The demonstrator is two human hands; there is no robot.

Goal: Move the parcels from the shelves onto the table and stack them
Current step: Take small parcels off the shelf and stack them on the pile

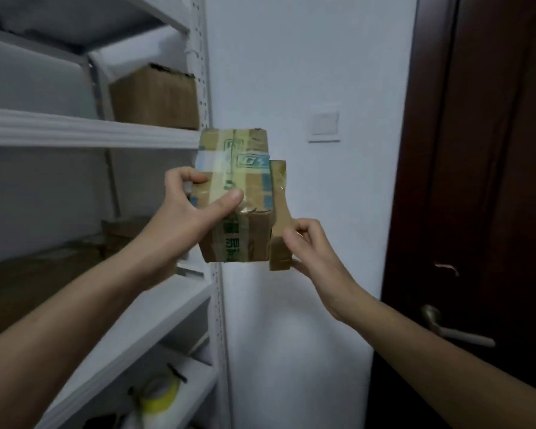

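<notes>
The white shelves [90,128] are running off the left edge, carrying blurred boxes [155,97]. In mid-air beside them, the left hand [180,218] is gripping the taped parcel [245,193] between thumb and curled fingers. The right hand [310,246] is pinching the narrow parcel [279,212], which is sitting half-hidden alongside.

A brown parcel [239,193] with green tape stands upright, pinched in the left fingers [229,196]. A thin parcel [278,193] touches its side, in the right fingers [304,233].
</notes>
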